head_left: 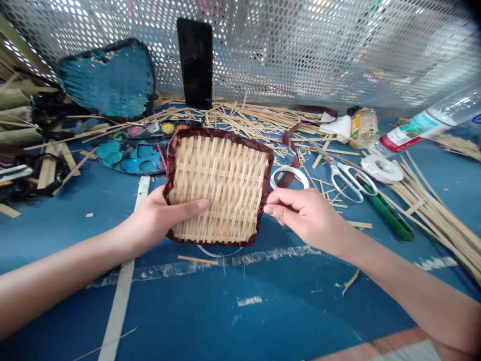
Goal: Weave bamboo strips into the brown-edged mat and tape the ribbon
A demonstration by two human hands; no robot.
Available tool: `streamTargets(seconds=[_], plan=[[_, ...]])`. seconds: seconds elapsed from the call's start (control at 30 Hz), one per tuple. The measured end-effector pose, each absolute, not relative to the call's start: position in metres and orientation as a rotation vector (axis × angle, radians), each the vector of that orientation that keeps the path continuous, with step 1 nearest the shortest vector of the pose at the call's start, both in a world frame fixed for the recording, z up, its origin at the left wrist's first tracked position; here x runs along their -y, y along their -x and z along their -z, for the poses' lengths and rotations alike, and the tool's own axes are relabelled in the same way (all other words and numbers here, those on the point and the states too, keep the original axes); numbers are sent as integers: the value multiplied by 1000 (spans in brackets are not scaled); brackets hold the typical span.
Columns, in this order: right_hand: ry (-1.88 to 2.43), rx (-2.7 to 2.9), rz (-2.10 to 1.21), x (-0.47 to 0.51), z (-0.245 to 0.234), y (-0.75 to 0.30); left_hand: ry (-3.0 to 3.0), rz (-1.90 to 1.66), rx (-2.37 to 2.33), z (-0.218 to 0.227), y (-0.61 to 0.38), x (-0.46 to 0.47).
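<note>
1 woven bamboo mat, maroon-edged, held over the blue tabletop: my left hand clasps its left edge, thumb on the weave; my right hand pinches its right edge (scissors lie farther right).

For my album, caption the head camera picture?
Left hand and right hand hold a square woven bamboo mat edged maroon.

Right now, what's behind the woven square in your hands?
Past the edges of the woven square show a paint palette and loose bamboo strips; a thin white strip pokes out below. Whatever lies straight behind it is covered.
</note>
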State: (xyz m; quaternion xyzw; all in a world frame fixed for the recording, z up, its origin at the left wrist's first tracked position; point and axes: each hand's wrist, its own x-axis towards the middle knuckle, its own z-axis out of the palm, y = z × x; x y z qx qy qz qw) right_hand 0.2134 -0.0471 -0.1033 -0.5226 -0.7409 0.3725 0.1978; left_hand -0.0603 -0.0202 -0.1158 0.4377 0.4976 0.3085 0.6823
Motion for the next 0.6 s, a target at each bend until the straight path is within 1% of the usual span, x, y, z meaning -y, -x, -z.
streamTargets(seconds=[0.13,0.3,0.43,0.6], plan=[[1456,2042,-1218,46,98,-216,-981,-709,-1100,114,65,13],[1553,2036,-1100,48,94,-212,-965,-682,-1118,110,64,7],[1528,1947,-1256,50,96,-210,-920,-687,-1132,112,61,11],[1492,1880,-1322,50,100,-209,-919,-664,-1152,116,58,16]])
